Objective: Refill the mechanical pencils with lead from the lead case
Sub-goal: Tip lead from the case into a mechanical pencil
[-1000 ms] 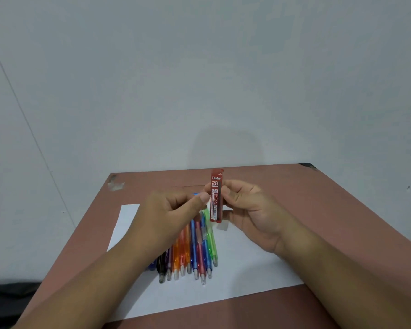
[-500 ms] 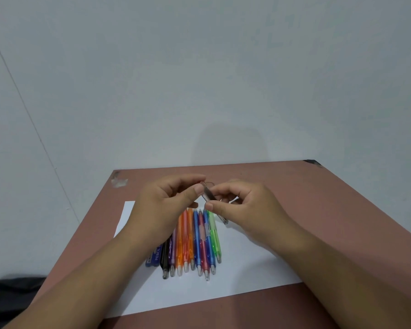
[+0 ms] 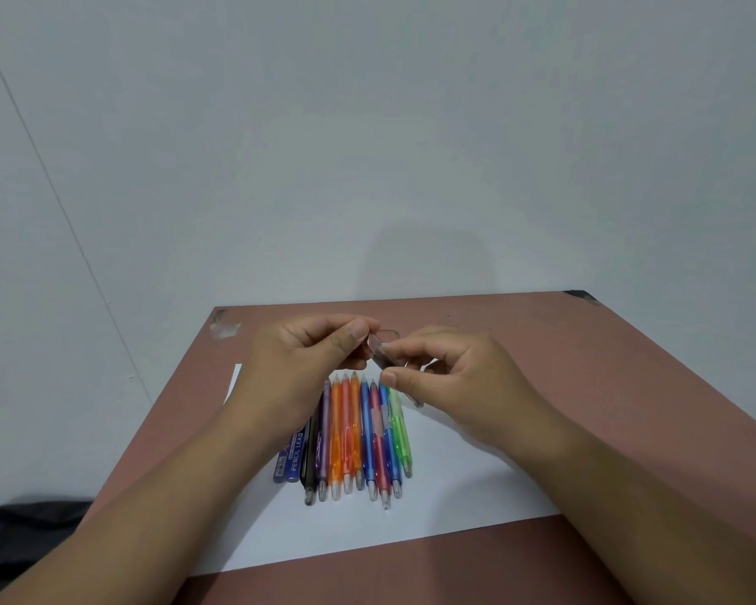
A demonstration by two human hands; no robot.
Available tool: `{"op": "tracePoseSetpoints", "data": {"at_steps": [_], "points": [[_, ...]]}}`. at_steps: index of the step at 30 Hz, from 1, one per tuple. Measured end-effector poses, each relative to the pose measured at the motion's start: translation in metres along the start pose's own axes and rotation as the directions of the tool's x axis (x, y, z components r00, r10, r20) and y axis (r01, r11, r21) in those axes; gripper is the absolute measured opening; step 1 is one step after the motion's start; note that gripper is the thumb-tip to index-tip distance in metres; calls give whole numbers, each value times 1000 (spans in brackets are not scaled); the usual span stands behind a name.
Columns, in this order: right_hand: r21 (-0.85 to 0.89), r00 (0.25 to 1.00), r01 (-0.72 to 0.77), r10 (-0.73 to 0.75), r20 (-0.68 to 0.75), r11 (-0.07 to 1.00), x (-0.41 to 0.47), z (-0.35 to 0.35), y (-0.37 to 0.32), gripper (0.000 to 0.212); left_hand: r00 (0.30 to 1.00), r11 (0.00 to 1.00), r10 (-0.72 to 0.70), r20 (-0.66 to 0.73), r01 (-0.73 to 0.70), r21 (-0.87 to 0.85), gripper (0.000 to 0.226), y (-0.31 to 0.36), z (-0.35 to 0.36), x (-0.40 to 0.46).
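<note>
Both hands hold a small translucent red lead case (image 3: 384, 357) above the table, tilted with its top toward the left. My left hand (image 3: 297, 369) pinches the case's upper end, where a small cap looks flipped open. My right hand (image 3: 455, 377) grips the body between thumb and fingers. Below the hands, several mechanical pencils (image 3: 359, 434) in black, purple, orange, blue, red and green lie side by side on a white sheet of paper (image 3: 455, 495). A blue lead case (image 3: 292, 456) labelled "PENCIL LEAD" lies at the left of the row.
The paper rests on a reddish-brown table (image 3: 585, 364) set against a pale wall. A scuffed patch (image 3: 224, 328) marks the far left corner. Something dark (image 3: 23, 539) lies low on the left beside the table.
The red lead case stood upright with its label facing me; it is now tilted away and down. My left fingers have moved onto its top end, and the cap looks opened.
</note>
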State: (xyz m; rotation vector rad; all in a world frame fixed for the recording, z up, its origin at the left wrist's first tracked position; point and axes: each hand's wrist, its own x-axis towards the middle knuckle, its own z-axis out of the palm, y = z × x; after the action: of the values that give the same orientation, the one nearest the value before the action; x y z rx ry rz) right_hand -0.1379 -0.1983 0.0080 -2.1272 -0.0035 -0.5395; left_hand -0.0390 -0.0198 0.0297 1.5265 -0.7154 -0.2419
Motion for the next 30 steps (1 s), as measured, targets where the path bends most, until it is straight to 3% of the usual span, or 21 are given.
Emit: {"op": "tracePoseSetpoints", "data": {"at_steps": [14,17,18,20,22,25,30], "points": [[-23,1000,-16,16,-15,1000,3,-1,5,27,998,994,28,-58,-22,105,20,-2,3,0],[-98,997,17,-24,-69,995,3,-3,4,25,993,992,-112,-42,109,-67,30,-4,0,3],[-121,993,37,-51,-107,992,3,-5,4,25,979,957,-205,6,201,-210,38,-2,0,3],[-180,975,82,-116,-188,980,5,-8,5,24,901,776,-396,179,433,-459,60,4,1,2],[-244,952,118,-179,-247,963,6,-11,7,25,804,625,-478,353,594,-506,82,8,1,-1],[-308,922,158,-252,-294,938,7,-15,10,26,739,523,-459,493,673,-523,100,12,1,-4],[-492,892,166,-343,-295,855,9,-19,16,34,724,369,-405,559,688,-625,106,16,5,-10]]}}
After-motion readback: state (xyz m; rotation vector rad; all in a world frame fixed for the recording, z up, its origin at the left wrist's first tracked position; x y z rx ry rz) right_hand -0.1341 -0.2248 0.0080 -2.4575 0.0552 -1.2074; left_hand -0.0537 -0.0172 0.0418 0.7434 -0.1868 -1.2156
